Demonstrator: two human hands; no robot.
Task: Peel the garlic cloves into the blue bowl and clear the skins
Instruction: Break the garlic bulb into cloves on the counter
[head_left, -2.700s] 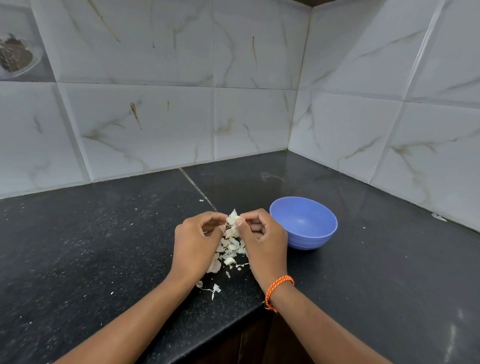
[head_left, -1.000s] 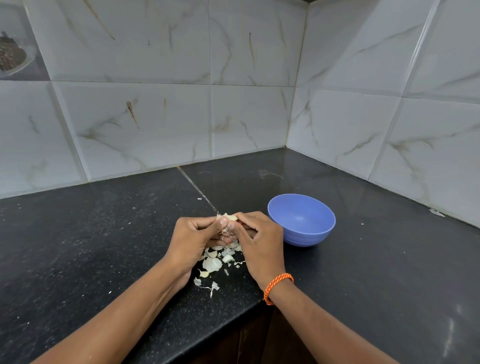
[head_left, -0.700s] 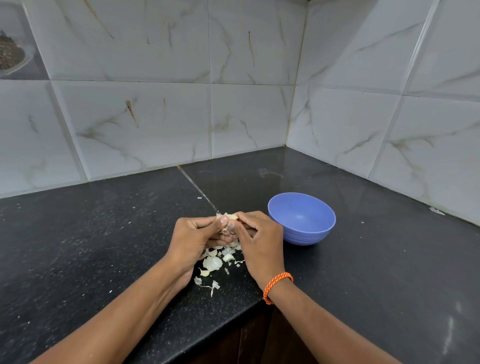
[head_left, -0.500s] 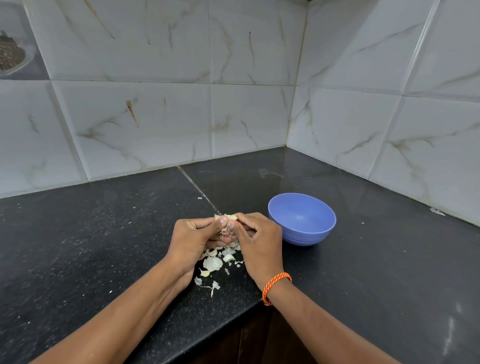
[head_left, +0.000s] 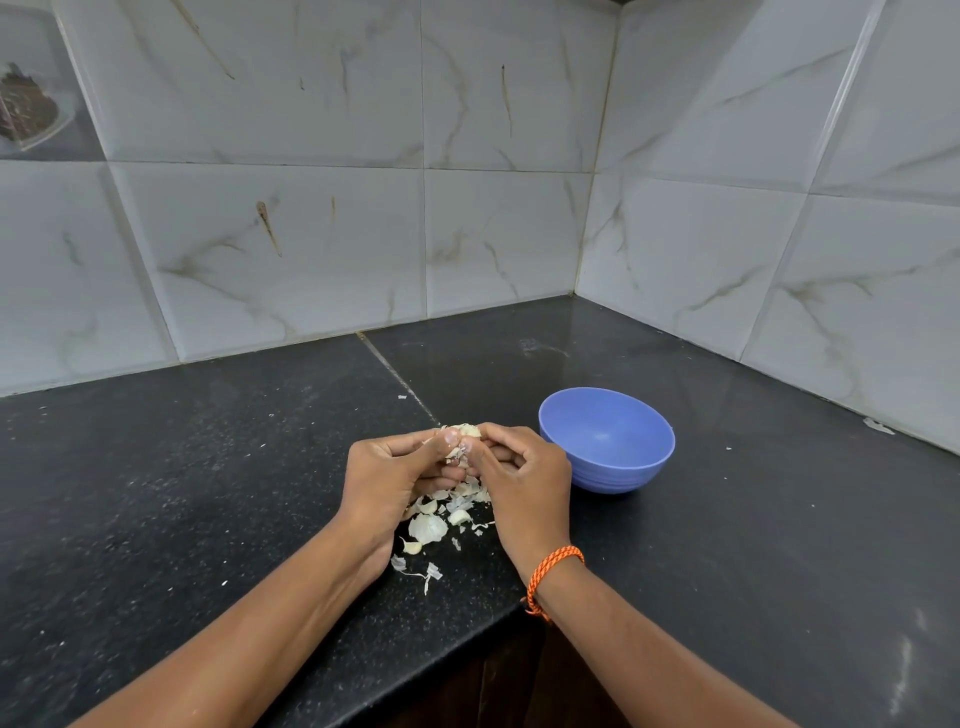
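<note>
In the head view, one round blue plastic bowl (head_left: 607, 439) stands upright on the black speckled stone countertop (head_left: 156, 493). The part of its inside that shows is only blue; the near part of the bottom is hidden by its own rim.

Just to the left of the bowl two bare hands meet above the countertop. The left hand (head_left: 387, 480) and the right hand (head_left: 522, 480) both have their fingers curled, and together they pinch one pale garlic clove (head_left: 464, 432) between the thumbs and the fingertips. The thumb tips are pressed close to each other on the clove, and a bit of loose skin hangs there between them. The right hand is near the left wall of the bowl; whether it touches it I cannot tell. On the right wrist there is one orange braided thread bracelet (head_left: 551, 574).

Under the hands, left of the bowl and nearer to the person, lies one loose heap of white papery garlic skins (head_left: 441, 519) on the countertop. The single pieces are too many and too small to count exactly. Some small white crumbs are also spread further to the left of the bowl.

Behind the bowl two walls of white marble-pattern tiles (head_left: 337, 234) meet in one corner.
</note>
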